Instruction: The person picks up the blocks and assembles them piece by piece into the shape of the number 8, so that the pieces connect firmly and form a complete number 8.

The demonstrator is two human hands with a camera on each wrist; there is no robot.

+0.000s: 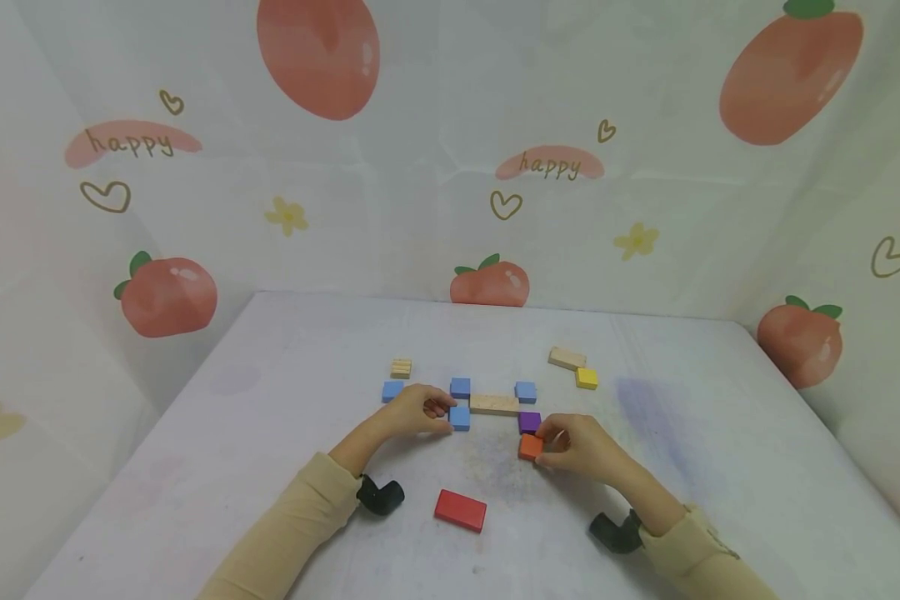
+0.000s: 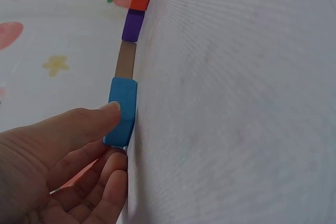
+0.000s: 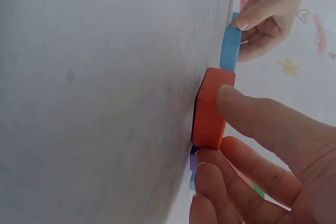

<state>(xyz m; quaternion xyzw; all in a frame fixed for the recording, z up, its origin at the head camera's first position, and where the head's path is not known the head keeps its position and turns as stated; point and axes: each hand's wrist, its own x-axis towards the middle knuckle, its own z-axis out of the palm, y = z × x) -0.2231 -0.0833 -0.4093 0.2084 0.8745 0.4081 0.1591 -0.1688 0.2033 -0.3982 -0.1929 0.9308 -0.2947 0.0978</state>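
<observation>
Orange filled the pinch of the right hand (image 1: 581,446), whose thumb and fingers were clamped on a small orange block (image 1: 529,447) on the table (image 1: 307,350), just in front of a purple block (image 1: 529,422). Across from it, the left hand (image 1: 418,410) had thumb and fingers gripping the near blue block (image 1: 460,419), beside the left end of a long wooden plank (image 1: 494,405). With so little room among these pieces, a push too far from the right hand could have knocked the purple block out of line, and a jerk of the left could have skewed the plank, since nothing seemed to fix the parts together. Uneven pressure, thumb against fingers, might also have twisted either held block askew, and a backward sweep of the left hand could have nudged the outlying blue block (image 1: 392,391) close behind it. Counting outward, there were one orange block, one purple, and four blue, the other two being the far-left blue block (image 1: 460,387) and the far-right blue block (image 1: 525,392), each by an end of the plank. Farther out came one red block (image 1: 461,510) nearest the person, one yellow block (image 1: 587,378), one pale wooden block (image 1: 567,358) just beside it, and one grooved wooden block (image 1: 401,368): eleven pieces altogether, the plank included.
</observation>
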